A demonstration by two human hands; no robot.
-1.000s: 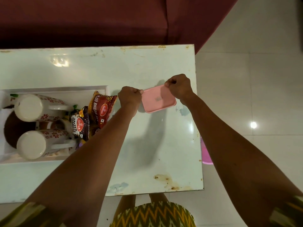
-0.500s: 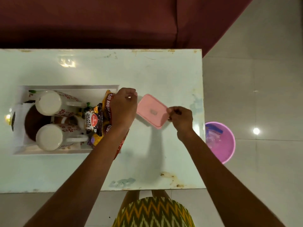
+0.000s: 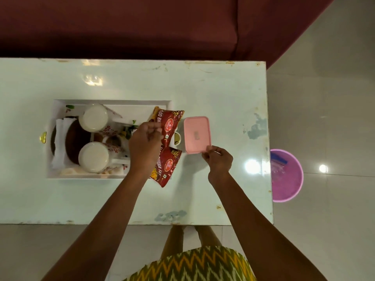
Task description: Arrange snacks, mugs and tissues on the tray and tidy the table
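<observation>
A white tray (image 3: 109, 102) with gold handles sits on the table and holds two white floral mugs, one (image 3: 93, 118) at the back and one (image 3: 93, 157) at the front, folded tissues (image 3: 59, 142) and snack packets. My left hand (image 3: 145, 145) grips a strip of red snack packets (image 3: 169, 123) over the tray's right end. A pink lidded box (image 3: 196, 134) lies on the table just right of the tray. My right hand (image 3: 219, 160) pinches its near right corner.
The pale table (image 3: 223, 90) has chipped edges and a stained front rim. A maroon sofa (image 3: 142, 25) runs along the far side. A pink bucket (image 3: 287, 175) with a plastic bag stands on the tiled floor off the table's right end.
My left hand let go of the pink box and took hold of the red snack packets. My right hand turned the box and set it down beside the tray.
</observation>
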